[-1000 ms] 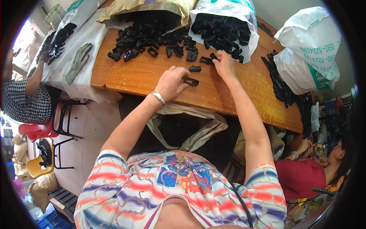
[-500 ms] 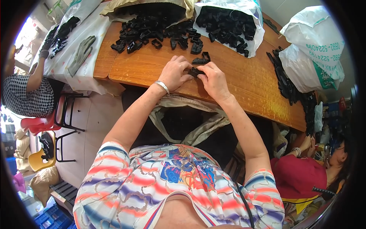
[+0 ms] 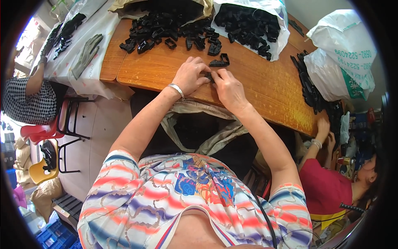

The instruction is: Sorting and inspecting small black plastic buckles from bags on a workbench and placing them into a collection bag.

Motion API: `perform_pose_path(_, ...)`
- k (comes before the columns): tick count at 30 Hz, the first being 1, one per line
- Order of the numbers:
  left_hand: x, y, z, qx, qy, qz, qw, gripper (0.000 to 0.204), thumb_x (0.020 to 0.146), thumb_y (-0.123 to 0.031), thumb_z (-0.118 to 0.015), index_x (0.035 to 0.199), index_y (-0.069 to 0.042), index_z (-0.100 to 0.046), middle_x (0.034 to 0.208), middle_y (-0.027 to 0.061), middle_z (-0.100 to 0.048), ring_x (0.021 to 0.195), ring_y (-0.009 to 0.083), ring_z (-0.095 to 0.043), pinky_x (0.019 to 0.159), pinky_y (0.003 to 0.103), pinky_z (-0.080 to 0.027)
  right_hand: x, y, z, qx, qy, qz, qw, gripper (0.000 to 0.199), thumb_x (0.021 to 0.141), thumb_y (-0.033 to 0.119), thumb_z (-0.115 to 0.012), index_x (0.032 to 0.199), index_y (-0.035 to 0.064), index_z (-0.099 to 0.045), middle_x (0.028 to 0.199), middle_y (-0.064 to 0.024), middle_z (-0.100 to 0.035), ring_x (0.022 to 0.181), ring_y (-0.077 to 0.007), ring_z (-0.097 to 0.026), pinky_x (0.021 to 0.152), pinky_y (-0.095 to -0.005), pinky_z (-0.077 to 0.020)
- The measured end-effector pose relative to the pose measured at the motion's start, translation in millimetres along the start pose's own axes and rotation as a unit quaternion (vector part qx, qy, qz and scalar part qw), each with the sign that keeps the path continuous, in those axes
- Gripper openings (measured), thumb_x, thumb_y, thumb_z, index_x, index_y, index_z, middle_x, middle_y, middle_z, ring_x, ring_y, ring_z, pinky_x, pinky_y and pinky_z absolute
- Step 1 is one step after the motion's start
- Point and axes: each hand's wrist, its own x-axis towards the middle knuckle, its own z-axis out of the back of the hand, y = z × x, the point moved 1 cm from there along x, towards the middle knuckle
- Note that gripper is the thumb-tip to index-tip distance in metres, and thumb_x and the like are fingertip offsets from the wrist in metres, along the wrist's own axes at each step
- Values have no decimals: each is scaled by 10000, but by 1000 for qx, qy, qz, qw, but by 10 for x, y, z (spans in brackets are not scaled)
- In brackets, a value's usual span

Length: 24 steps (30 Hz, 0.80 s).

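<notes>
Close to the near edge of the wooden table, my left hand (image 3: 191, 78) and my right hand (image 3: 229, 89) meet with bent, closed fingers around a small black plastic part (image 3: 209, 77). Both hands grip it, and the fingers hide most of its shape. A bracelet circles my left wrist. Just beyond my fingertips, a black plastic frame piece (image 3: 217, 64) lies on the tabletop. Farther back, a loose heap of similar black plastic parts (image 3: 155, 33) spreads out from the mouth of a tan sack (image 3: 203, 9).
A white bag (image 3: 283, 39) full of black parts lies open at the back. Long black strips (image 3: 306, 85) and stuffed white bags (image 3: 340, 50) occupy the right end. Grey gloves (image 3: 87, 56) rest on the left table. One person (image 3: 327, 184) sits at right, another (image 3: 31, 101) at left.
My right hand has turned over slightly, covering more of the small part. The person at right has reached up toward the black strips at the table's edge.
</notes>
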Motion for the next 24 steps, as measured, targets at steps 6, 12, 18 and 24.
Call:
perform_pose_path(6,52,156,21,-20,70,-58,996,235,790,-65,-657,1022,-43,-679,1030,106,-616,1043,295,-541,955,363,-455,26,-29,-3,-7,88,-66,994,296,799,30,-666,1095,36,-679,974,-149,-602,862,-350,-646,726,-436,-547)
perform_pose_path(12,225,-17,5,-197,-1,70,978,273,825,-33,-611,1096,-43,-639,1052,138,-630,1000,299,-603,899,364,-512,-666,581,192,122,116,-81,982,276,776,115,-723,1045,82,-666,978,-150,-607,826,-363,-659,691,-446,-552)
perform_pose_path(18,341,15,-221,-47,-64,59,995,177,814,-112,-699,984,-64,-681,987,138,-630,955,343,-614,828,421,-512,-777,472,200,183,148,-62,970,218,781,183,-742,972,82,-710,886,-128,-651,840,-337,-659,739,-426,-542)
perform_pose_path(24,197,-27,-139,-58,-46,91,993,124,848,-141,-667,902,-35,-700,932,140,-644,850,334,-640,775,415,-519,-240,-1043,435,26,-25,-191,981,123,804,65,-662,913,60,-720,938,-165,-666,899,-357,-646,806,-432,-524)
